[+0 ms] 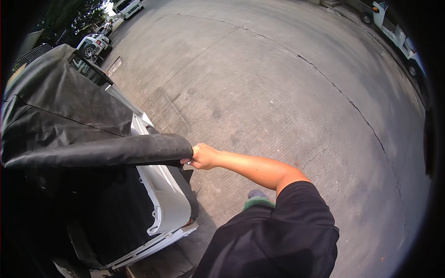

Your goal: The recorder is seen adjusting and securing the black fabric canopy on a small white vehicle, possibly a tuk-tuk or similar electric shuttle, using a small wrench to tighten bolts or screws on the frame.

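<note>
The person's right hand is clamped on the outer end of a thick, tube-like black roll of leather-like sheeting, fingers curled around its rim and the thumb side toward the lower edge of the view. The roll runs along the near edge of a large, creased black cover with a dark seam, draped over the top of a small white open-sided vehicle. The gripped end juts out past the vehicle's right side, above a curved white body panel edged in black. Below that panel's lower corner, a white metal rail slants along the vehicle's near edge. The inside of the vehicle is probably black too, but the shadow there is too deep to make out details, and I cannot tell the state of the left hand's grip.

The bare right arm comes out of a black short-sleeved shirt; past the shirt show green shorts and a grey shoe on the concrete pavement. A long, dark crack crosses the pavement. Near its far left edge stand a white vehicle with a bare spoked wheel and a white van; along its right edge is a white, low-sided vehicle.
</note>
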`<state>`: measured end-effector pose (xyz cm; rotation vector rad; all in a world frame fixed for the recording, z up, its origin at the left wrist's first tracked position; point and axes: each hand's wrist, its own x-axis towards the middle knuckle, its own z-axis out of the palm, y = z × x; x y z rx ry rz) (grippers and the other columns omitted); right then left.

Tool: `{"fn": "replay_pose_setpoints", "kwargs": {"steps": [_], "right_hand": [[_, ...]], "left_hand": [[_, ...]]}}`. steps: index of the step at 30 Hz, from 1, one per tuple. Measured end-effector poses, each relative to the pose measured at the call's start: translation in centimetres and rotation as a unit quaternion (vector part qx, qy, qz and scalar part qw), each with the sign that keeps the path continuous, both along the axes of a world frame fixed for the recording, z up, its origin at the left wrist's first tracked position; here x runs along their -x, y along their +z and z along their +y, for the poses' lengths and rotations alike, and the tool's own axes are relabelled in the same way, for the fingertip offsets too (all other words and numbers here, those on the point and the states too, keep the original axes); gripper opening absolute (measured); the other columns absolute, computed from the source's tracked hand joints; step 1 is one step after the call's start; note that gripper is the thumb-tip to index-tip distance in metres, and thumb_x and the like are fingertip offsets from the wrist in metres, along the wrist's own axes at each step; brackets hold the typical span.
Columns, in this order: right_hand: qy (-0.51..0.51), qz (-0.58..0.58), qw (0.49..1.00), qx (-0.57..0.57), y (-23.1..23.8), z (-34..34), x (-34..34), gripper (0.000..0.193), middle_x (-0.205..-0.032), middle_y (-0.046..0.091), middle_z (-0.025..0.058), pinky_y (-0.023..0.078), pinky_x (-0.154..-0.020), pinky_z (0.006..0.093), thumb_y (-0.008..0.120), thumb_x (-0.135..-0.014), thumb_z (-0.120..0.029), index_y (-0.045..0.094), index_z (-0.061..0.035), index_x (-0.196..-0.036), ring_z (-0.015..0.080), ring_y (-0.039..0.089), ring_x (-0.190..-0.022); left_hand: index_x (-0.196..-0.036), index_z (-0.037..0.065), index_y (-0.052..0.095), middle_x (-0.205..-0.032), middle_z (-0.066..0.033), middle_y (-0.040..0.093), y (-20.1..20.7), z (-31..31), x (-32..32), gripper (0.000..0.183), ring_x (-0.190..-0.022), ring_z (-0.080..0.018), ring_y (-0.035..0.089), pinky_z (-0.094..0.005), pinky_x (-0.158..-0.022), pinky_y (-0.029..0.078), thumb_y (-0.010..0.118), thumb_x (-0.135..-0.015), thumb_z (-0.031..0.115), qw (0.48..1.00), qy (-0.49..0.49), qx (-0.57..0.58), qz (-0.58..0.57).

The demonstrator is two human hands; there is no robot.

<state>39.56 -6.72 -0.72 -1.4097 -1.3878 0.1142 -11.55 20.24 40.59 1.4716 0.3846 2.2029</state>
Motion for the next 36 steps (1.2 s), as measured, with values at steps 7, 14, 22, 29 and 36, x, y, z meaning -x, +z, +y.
{"fn": "replay_pose_setpoints", "kwargs": {"steps": [7, 14, 22, 29, 36], "right_hand": [[0.428, 0.303, 0.840, 0.139, -0.9, -0.6, 21.6, 0.068, -0.052, 0.045, 0.0059, 0.040, -0.052, 0.0354, 0.047, -0.105, -0.053, 0.054, -0.0005, -0.063, 0.0152, 0.040, -0.049], [0.466, 0.256, 0.820, 0.212, -5.2, 0.8, 19.6, 0.057, -0.058, 0.051, 0.0015, 0.041, -0.056, 0.0309, 0.052, -0.106, -0.042, 0.060, -0.0008, -0.068, 0.0098, 0.045, -0.058], [0.433, 0.316, 0.825, 0.176, -4.6, -1.2, 18.7, 0.037, -0.069, 0.058, 0.0003, 0.045, -0.062, 0.0305, 0.053, -0.106, -0.029, 0.059, -0.0041, -0.080, 0.0108, 0.054, -0.066], [0.355, 0.270, 0.893, 0.063, -1.7, -6.7, 15.7, 0.035, -0.067, 0.060, 0.0035, 0.045, -0.057, 0.0323, 0.056, -0.105, -0.025, 0.060, -0.0029, -0.079, 0.0158, 0.057, -0.061], [0.262, 0.418, 0.852, 0.177, -1.8, -1.5, 16.1, 0.041, -0.078, 0.062, 0.0031, 0.030, -0.045, 0.0238, 0.051, -0.106, -0.043, 0.059, -0.0031, -0.103, 0.0051, 0.036, -0.048]], "left_hand": [[-0.099, -0.009, 0.064, -0.100, -0.0181, 0.071, -20.8, -10.8, 8.9, 0.056, -0.089, -0.0299, 0.070, -0.0390, -0.089, 0.057, 0.032, -0.111, 0.035, 0.908, 0.418, -0.022, 0.019], [-0.113, -0.009, 0.061, -0.113, -0.0137, 0.065, -33.0, -11.9, -10.6, 0.086, -0.107, -0.0220, 0.060, -0.0336, -0.098, 0.044, 0.040, -0.098, 0.073, 0.944, -0.022, 0.153, 0.291], [-0.103, 0.003, 0.065, -0.085, -0.0038, 0.068, -35.8, -23.3, -18.0, 0.068, -0.072, -0.0107, 0.065, -0.0263, -0.059, 0.052, 0.049, -0.096, 0.068, 0.899, -0.278, 0.289, 0.177], [-0.090, -0.001, 0.067, -0.071, -0.0074, 0.068, -35.9, -29.6, -21.9, 0.038, -0.066, -0.0120, 0.064, -0.0307, -0.060, 0.050, 0.058, -0.105, 0.033, 0.889, -0.212, 0.319, 0.250], [-0.089, -0.002, 0.065, -0.060, -0.0134, 0.059, -39.0, -21.9, -20.5, 0.041, -0.052, -0.0246, 0.061, -0.0384, -0.052, 0.046, 0.060, -0.103, 0.036, 0.939, 0.013, 0.244, 0.241]]}}
